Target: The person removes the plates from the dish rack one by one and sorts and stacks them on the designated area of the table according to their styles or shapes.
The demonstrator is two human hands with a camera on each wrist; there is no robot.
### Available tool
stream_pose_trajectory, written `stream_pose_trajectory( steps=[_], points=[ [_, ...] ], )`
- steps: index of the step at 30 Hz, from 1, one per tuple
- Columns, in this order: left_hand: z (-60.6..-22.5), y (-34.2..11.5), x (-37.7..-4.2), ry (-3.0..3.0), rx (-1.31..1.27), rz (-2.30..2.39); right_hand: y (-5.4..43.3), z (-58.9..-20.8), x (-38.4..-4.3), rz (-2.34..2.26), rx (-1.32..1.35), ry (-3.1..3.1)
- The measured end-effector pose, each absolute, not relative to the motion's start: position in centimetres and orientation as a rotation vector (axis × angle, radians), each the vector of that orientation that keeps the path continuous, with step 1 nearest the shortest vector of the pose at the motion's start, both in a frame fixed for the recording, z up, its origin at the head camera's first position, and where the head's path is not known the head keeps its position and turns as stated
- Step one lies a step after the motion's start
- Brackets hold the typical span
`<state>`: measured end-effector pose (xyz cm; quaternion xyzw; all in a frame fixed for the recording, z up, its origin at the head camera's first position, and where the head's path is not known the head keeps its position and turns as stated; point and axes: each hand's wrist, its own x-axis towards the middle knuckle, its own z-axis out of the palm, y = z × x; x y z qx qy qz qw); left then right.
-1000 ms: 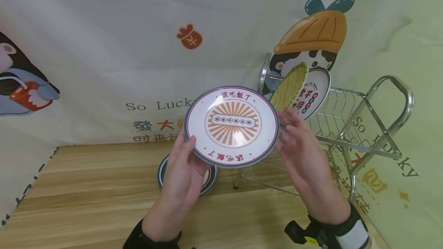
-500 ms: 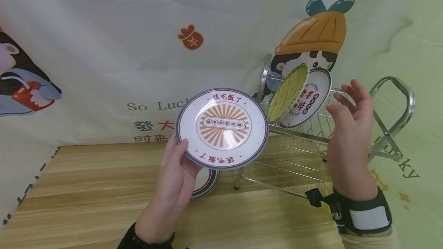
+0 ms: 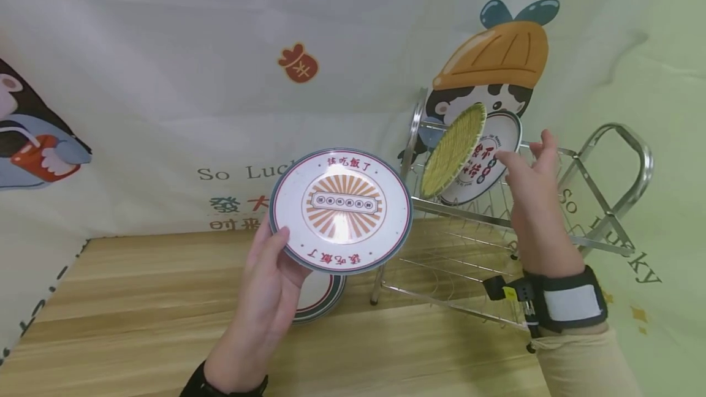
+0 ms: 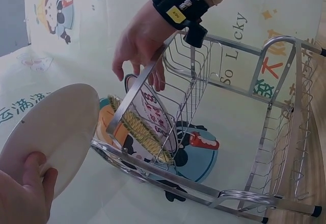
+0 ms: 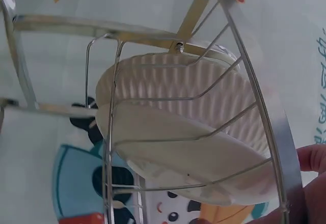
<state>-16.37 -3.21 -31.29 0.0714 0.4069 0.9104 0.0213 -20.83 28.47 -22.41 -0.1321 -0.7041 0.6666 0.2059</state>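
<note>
In the head view my left hand [image 3: 276,287] grips the lower left rim of a white plate [image 3: 342,210] with an orange sunburst and red characters, thumb on top. From the left wrist its plain white underside [image 4: 56,132] shows. My right hand [image 3: 532,201] hovers at the right rim of another white plate [image 3: 480,164] upright in the dish rack [image 3: 618,201]. Its fingers are spread; whether they touch that rim cannot be told. Beside this plate leans a yellow-green, woven-looking plate [image 3: 453,151]. The right wrist view shows a ribbed white surface [image 5: 178,84] behind the wires.
More plates [image 3: 322,299], with dark green rims, lie on the wooden table [image 3: 138,311] under the held plate. The metal rack has two wire tiers, the lower one [image 3: 452,274] near the table. A printed cloth [image 3: 220,78] hangs close behind the rack.
My right hand has moved off the sunburst plate, swung right over the rack, then come back left to the plate standing there. My left hand and its plate have shifted slightly left and down.
</note>
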Motion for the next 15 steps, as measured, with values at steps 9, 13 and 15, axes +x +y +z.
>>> stream_pose_trajectory(
  steps=[9, 13, 15],
  points=[
    [-31.5, -3.4, -16.4, 1.273, 0.237, 2.814, 29.6, -22.7, -21.1, 2.284, -0.093, -1.868],
    [-31.7, -3.7, -16.4, 1.291, 0.23, 2.816, 29.6, -22.8, -21.0, 2.282, -0.064, -1.897],
    [-31.8, -3.9, -16.5, 1.308, 0.216, 2.813, 29.6, -22.8, -20.9, 2.263, -0.068, -1.913]
  ],
)
